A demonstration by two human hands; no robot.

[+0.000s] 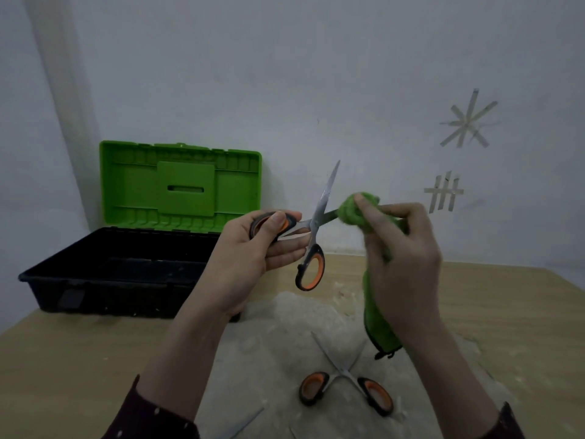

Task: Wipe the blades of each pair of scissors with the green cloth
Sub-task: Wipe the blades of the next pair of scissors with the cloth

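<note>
My left hand (253,248) grips one black-and-orange handle of an opened pair of scissors (318,217) held up above the table. One blade points up; the other runs right into the green cloth (351,210). My right hand (402,258) pinches the bunched cloth round that blade, and the rest of the cloth hangs down behind my palm. A second pair of scissors (343,378) lies open on the table below, its blades crossed.
An open toolbox with a black base (104,274) and a raised green lid (180,182) stands at the left on the wooden table (506,312). A metal blade tip (243,423) shows at the bottom edge. Tape marks are stuck on the wall at right.
</note>
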